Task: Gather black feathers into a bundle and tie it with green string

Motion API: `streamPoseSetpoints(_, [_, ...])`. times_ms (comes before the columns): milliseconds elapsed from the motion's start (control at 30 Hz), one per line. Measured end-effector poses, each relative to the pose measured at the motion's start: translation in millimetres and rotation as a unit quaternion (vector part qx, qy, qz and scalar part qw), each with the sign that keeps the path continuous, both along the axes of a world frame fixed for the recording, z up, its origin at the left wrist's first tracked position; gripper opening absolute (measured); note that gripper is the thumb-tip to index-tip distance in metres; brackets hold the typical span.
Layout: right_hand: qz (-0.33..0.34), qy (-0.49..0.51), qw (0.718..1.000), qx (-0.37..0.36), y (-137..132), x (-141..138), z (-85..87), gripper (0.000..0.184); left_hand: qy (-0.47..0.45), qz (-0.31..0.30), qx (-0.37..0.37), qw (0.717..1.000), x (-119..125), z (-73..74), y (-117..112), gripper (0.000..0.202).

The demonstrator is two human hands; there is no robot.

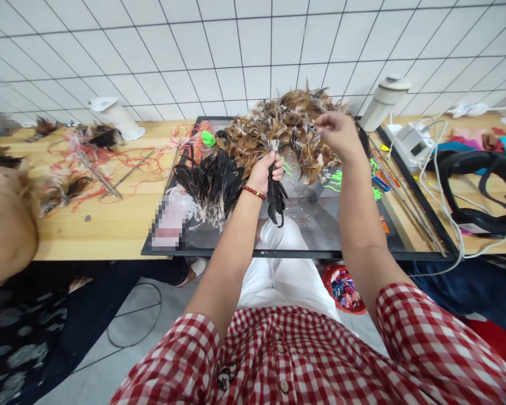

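Observation:
My left hand [265, 173] is closed round a bunch of black feathers [275, 198] that hangs down from its fist, quills up. My right hand [338, 133] is raised just to the right, fingers pinched at the brown feather pile [278, 126]; what it pinches is too small to name. Both hands hover over a dark glass-topped tray [320, 225] on the wooden table [101, 225]. A heap of black feathers [211, 183] lies left of my left hand.
A person's arm [4, 219] leans on the table at left, near red threads and feather bits [96, 163]. A white jug [383, 101], white cables [438, 185], a black strap [480, 185] and metal rods [405, 191] lie right. A red bowl [343, 289] sits on the floor.

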State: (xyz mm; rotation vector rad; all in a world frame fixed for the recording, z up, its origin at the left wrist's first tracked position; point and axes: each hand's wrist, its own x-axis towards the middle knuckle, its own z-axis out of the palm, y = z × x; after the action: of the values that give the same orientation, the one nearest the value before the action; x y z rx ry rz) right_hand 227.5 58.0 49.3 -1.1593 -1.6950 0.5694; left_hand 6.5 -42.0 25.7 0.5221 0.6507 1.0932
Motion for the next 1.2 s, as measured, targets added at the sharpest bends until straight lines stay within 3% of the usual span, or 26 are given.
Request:
streamPoseSetpoints(67, [0.115,-0.039,0.990,-0.074,-15.6,-10.2,1.6,0.023,0.003,0.004,0.004,1.000,-2.3,2.5,-0.9,0.037])
streamPoseSetpoints(167, [0.262,-0.043,0.942,-0.203,-32.3,-35.9,1.4,0.038,0.012,0.009,0.016,1.000,-5.1,4.8,-2.3,0.037])
streamPoseSetpoints(267, [0.318,-0.070,0.907,-0.266,-37.8,-52.4,1.5,0.030,0.030,0.015,0.028,0.999,-5.8,4.4,-2.3,0.037])
streamPoseSetpoints(367, [0.268,-0.130,0.929,-0.220,-35.4,-49.9,4.6,0.016,0.071,0.036,0.032,0.996,-4.1,3.2,-1.4,0.035])
streamPoseSetpoints(500, [0.183,-0.171,0.966,-0.062,-32.2,-39.1,10.7,0.011,0.187,0.063,0.036,0.980,2.5,2.4,-2.3,0.035])
streamPoseSetpoints(633, [0.212,-0.164,0.963,0.041,-35.3,-45.6,12.5,0.012,0.317,0.020,0.051,0.947,11.4,1.1,-6.6,0.038])
streamPoseSetpoints(767, [0.239,-0.149,0.959,0.027,-36.8,-52.8,10.8,0.013,0.357,-0.029,0.083,0.930,13.8,-4.8,-7.1,0.040])
streamPoseSetpoints(933, [0.212,-0.092,0.972,-0.034,-35.4,-48.6,8.9,0.028,0.318,-0.033,0.116,0.940,11.4,-10.3,-3.5,0.035])
streamPoseSetpoints(1067, [0.170,-0.047,0.984,-0.019,-37.6,-47.6,12.3,0.040,0.293,0.004,0.098,0.951,8.6,-3.9,-4.4,0.035])
streamPoseSetpoints(1200, [0.191,-0.037,0.981,-0.018,-40.9,-50.5,16.0,0.039,0.299,-0.022,0.074,0.951,4.7,4.6,-8.0,0.035])
